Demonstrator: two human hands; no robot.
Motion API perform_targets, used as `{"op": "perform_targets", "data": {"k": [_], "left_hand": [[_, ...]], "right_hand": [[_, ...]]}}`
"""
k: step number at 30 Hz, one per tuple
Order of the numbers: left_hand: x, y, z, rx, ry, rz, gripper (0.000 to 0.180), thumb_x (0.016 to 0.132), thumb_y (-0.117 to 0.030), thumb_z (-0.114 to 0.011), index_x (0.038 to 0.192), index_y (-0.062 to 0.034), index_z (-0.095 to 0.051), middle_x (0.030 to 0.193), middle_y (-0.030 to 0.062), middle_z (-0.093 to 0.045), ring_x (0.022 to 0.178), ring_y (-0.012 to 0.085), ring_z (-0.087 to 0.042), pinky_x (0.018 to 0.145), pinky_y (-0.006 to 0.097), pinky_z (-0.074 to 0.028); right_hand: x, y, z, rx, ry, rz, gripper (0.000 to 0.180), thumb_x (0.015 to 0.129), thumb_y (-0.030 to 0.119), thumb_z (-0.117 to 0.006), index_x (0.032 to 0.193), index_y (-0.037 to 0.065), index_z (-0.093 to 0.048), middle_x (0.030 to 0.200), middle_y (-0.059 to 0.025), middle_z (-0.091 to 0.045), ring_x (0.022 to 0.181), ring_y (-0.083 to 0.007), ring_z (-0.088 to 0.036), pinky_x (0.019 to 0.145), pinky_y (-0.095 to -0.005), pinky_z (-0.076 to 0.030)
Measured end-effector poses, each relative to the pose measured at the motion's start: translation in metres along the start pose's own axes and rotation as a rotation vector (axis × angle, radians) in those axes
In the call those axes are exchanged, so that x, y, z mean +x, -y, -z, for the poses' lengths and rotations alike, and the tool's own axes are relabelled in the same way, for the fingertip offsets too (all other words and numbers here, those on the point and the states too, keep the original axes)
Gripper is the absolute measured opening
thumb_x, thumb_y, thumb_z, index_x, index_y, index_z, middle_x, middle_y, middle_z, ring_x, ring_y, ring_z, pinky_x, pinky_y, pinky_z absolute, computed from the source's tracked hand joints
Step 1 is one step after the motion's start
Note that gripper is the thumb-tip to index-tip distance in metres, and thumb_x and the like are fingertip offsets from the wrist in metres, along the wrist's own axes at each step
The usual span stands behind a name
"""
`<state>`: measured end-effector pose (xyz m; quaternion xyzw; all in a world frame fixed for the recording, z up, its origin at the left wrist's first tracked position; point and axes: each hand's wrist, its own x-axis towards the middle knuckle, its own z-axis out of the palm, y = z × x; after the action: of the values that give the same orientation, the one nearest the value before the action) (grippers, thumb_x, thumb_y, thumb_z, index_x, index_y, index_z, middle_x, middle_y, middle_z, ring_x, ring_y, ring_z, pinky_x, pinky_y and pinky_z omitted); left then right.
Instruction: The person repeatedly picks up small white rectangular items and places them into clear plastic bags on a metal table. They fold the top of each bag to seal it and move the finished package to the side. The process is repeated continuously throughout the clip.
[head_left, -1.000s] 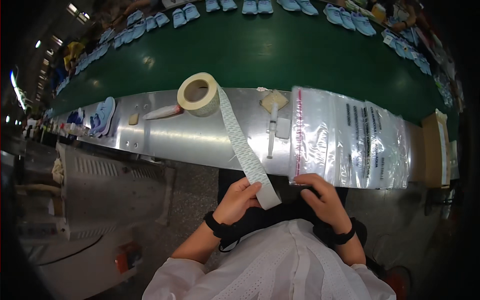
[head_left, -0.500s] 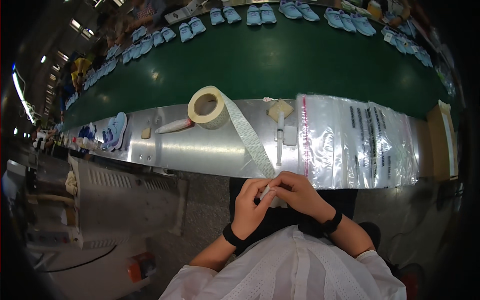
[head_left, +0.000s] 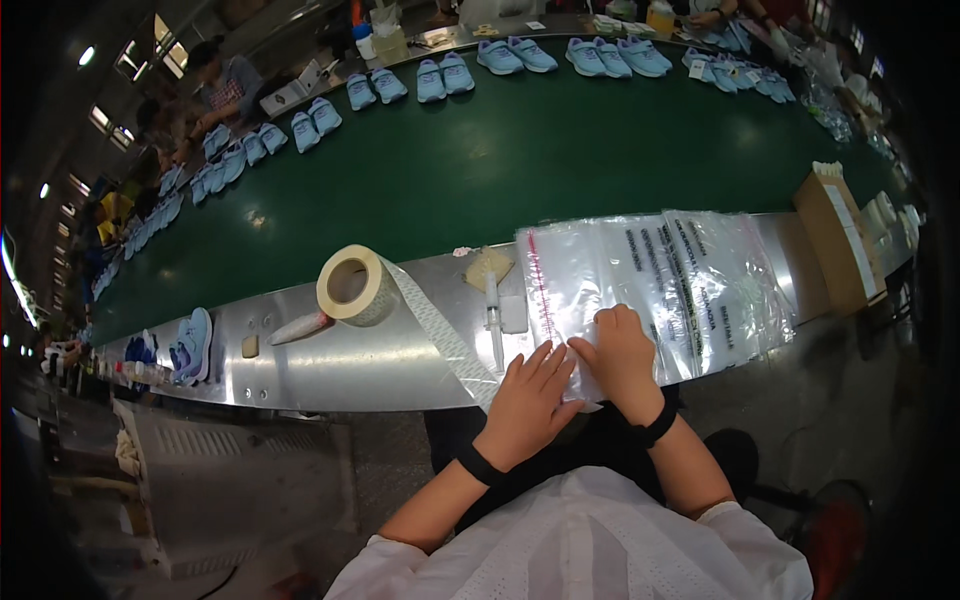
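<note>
My left hand (head_left: 530, 402) lies with its fingers stretched out at the near left corner of a stack of clear plastic bags (head_left: 585, 270). On the near part of those bags rests my right hand (head_left: 624, 362), its fingers bent and its thumb apart from them. I see nothing held in either hand, though what lies under the palms is hidden. A roll of stickers (head_left: 368, 310) stands left of the bags, and its loose strip (head_left: 437, 328) runs down to the table edge beside my left hand. A syringe (head_left: 493, 325) lies between strip and bags.
A yellowish pad (head_left: 490, 268) and a pale block (head_left: 513, 314) lie by the syringe. Further left are a wrapped white stick (head_left: 300, 327) and a blue shoe (head_left: 192, 347). An open carton (head_left: 838, 245) stands right. Light-blue shoes (head_left: 443, 77) line the green belt (head_left: 400, 175); people work beyond.
My hands have parted from a pinch at the strip's end and moved onto the bags' near edge. The view has shifted, so the table appears lower and further left.
</note>
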<state>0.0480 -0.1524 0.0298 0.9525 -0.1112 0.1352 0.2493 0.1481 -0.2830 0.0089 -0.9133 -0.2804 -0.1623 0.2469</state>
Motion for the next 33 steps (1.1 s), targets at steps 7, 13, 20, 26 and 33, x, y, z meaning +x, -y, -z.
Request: {"op": "perform_targets", "data": {"k": [7,13,20,26,33], "left_hand": [[0.004,0.010,0.001,-0.056,0.298,0.117,0.042,0.089,-0.027,-0.054,0.121,0.0003,-0.049,0.122,0.0155,-0.055,0.116,0.0303,-0.049,0.096,0.044,-0.036],[0.077,0.037,-0.022,-2.115,0.146,0.388,0.038,0.098,-0.025,-0.036,0.110,0.0071,-0.052,0.111,0.0207,-0.058,0.111,0.0307,-0.053,0.099,0.043,-0.041],[0.107,0.044,-0.059,-1.819,0.336,0.681,0.033,0.096,-0.019,-0.040,0.119,0.0033,-0.047,0.104,0.0142,-0.057,0.101,0.0261,-0.058,0.088,0.041,-0.051],[0.126,0.029,-0.047,-1.618,0.371,0.823,0.036,0.096,-0.024,-0.041,0.123,-0.0006,-0.044,0.110,0.0180,-0.054,0.098,0.0264,-0.059,0.084,0.042,-0.052],[0.079,0.015,0.010,-1.942,0.217,0.974,0.053,0.097,-0.036,-0.034,0.137,-0.0013,-0.024,0.135,0.0292,-0.032,0.124,0.0419,-0.038,0.099,0.053,-0.038]], "right_hand": [[-0.004,-0.035,-0.018,0.241,-0.070,-0.145,0.015,0.080,0.015,-0.061,0.078,0.003,-0.053,0.076,-0.0104,-0.054,0.062,-0.0251,-0.055,0.060,-0.0350,-0.046],[0.004,-0.044,0.013,0.805,0.139,-0.382,0.012,0.084,0.011,-0.057,0.082,-0.001,-0.058,0.079,-0.0101,-0.056,0.070,-0.0191,-0.054,0.065,-0.0287,-0.043],[0.009,-0.059,0.044,0.849,0.030,-0.283,0.010,0.086,0.009,-0.056,0.087,-0.001,-0.057,0.090,-0.0073,-0.055,0.077,-0.0135,-0.053,0.068,-0.0251,-0.043],[0.008,-0.041,0.041,0.700,0.139,-0.029,0.025,0.080,0.015,-0.064,0.100,0.002,-0.057,0.095,-0.0123,-0.056,0.089,-0.0281,-0.056,0.078,-0.0344,-0.045],[-0.010,-0.031,0.036,0.169,0.045,0.278,0.027,0.074,0.008,-0.062,0.100,0.001,-0.059,0.100,-0.0132,-0.060,0.091,-0.0317,-0.057,0.074,-0.0356,-0.046]]}}
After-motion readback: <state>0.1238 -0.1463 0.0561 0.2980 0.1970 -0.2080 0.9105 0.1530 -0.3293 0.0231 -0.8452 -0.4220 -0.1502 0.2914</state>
